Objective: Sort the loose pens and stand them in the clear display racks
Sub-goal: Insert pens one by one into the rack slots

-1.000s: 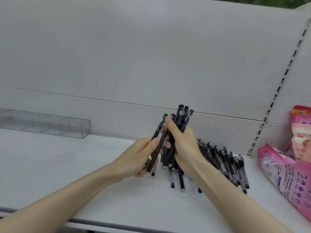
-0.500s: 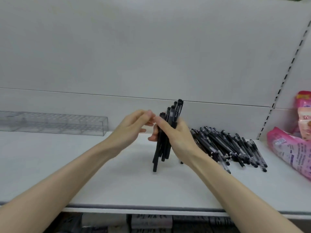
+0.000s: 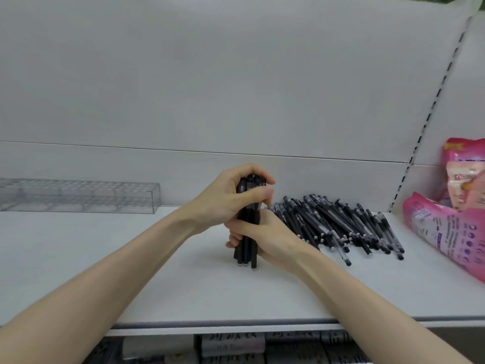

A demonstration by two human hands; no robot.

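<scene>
Both hands grip our upright bundle of black pens [image 3: 248,232] at frame centre: left hand [image 3: 225,198] wrapping the caps, right hand [image 3: 265,239] the barrels; we tap the ends level on the white shelf [image 3: 131,271].

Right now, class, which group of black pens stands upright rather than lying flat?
The bundle of pens gripped by the left hand and right hand, tips on the shelf. The pile of pens to its right lies flat.
</scene>
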